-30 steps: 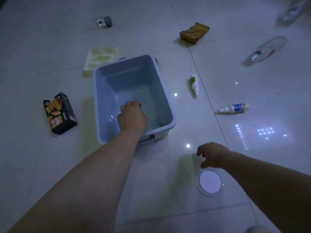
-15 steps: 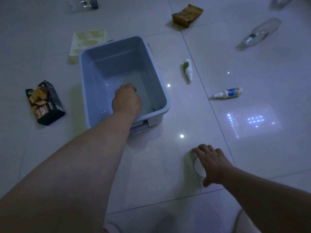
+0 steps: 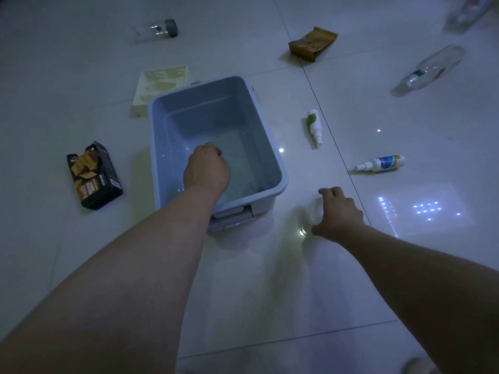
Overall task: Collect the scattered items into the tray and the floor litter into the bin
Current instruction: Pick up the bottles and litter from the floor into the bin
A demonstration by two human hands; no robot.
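- While your left hand point(image 3: 206, 168) sits inside the blue-grey tray point(image 3: 270, 130), wrist over the near rim, its fingers are curled under; you cannot tell whether they pinch anything.
- Your right hand point(image 3: 337, 214) grips a clear round container point(image 3: 310, 215) down at the floor point(image 3: 270, 279), just right of the tray's near corner, with fingers curled over its far edge and thumb at the near one.
- Right of the tray lie a green-and-white spray bottle point(image 3: 314, 125) and a blue-labelled spray bottle point(image 3: 380, 163).
- Left of the tray lies a dark snack box point(image 3: 93, 176); a pale flat packet point(image 3: 160, 87) sits at the tray's far left corner.
- Farther off lie a brown pouch point(image 3: 313, 44), a clear plastic bottle point(image 3: 429, 70) and a grey-capped jar point(image 3: 156, 29).
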